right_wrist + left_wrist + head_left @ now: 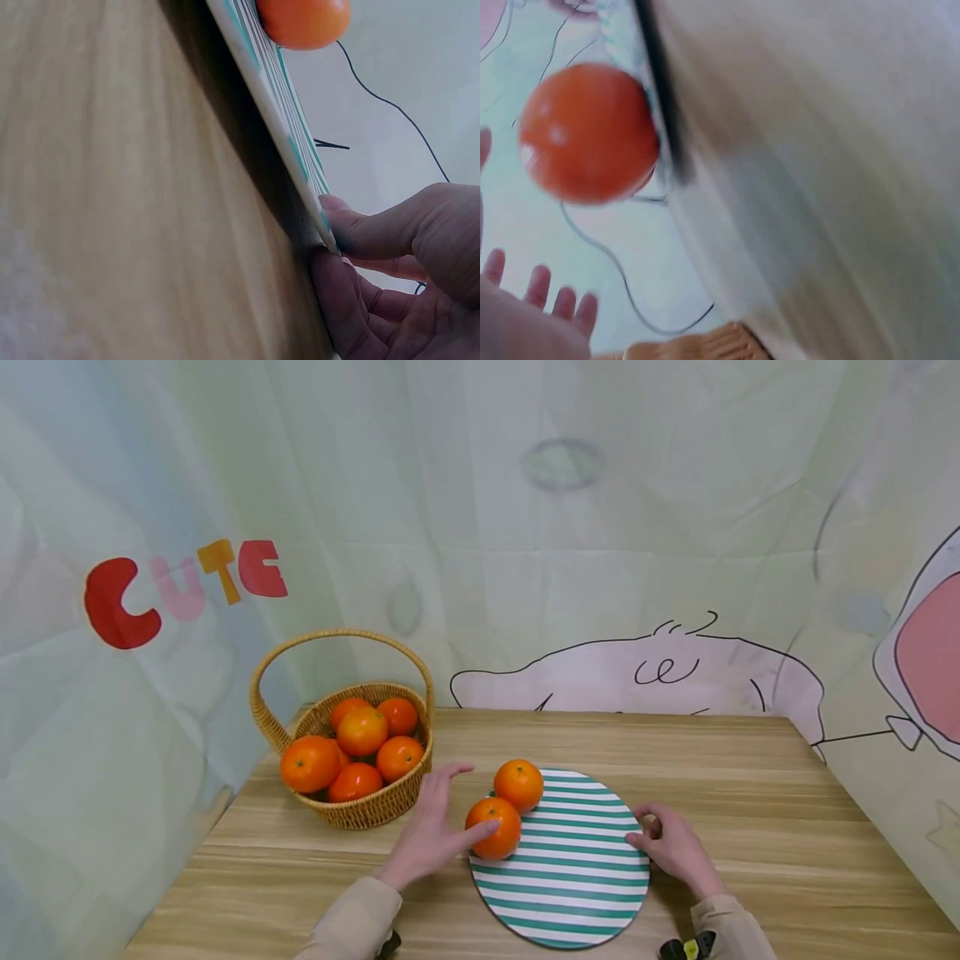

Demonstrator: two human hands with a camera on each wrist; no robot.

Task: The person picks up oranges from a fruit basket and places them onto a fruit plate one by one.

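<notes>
The right hand (pixel 671 845) pinched the striped board (pixel 573 872) at its right edge. The left hand (pixel 431 831), spread wide, was beside the front orange (pixel 505 832) on the board's left edge; the rear orange (pixel 519 785) sat behind, the basket (pixel 367 811) left of the board.

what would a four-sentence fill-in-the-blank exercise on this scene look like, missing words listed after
The right hand pinches the green-and-white striped round board between its ____ and fingers.
The glossy round orange fruits on that board number ____.
The tan woven wicker basket with an arched handle stands to the board's ____ in the head view.
The coloured letters on the pale cloth backdrop spell ____.

Missing words: thumb; two; left; CUTE.
</notes>
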